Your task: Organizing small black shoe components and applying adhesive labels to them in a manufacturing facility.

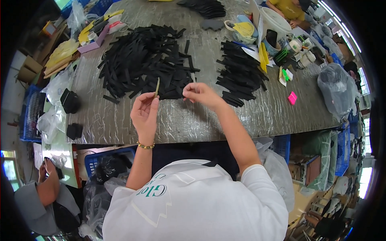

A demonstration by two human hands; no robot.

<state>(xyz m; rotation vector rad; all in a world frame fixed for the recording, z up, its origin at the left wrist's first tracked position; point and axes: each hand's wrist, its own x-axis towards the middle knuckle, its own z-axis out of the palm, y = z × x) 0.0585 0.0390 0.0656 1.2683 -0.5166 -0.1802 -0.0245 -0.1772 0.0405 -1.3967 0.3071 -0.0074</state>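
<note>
We count two hands of our own over the table. In the left hand [145,111] we pinch one slim olive strip [157,86] between thumb and fingertips, its free end pointing away from us, by the near edge of the large heap. Our right hand [201,95] is just beside that heap, thumb and fingers drawn close together — we cannot tell whether they hold anything.

We count two main groups of black strips: one large jumbled heap [140,60], its pieces too many to number, and one smaller pile [241,70] to its right, laid more in rows. Two black blocks [70,101] sit at the left, one pink piece [292,98] lies at the right, and one white tub [276,19] stands toward the far right corner.

The tabletop [185,126] is grey-brown, glossy and wrinkled. Around it we see at least three blue crates [343,150], clear plastic bags [337,89] and two other people — one in grey [30,205] at the left, one in yellow [291,11] at the far right.
</note>
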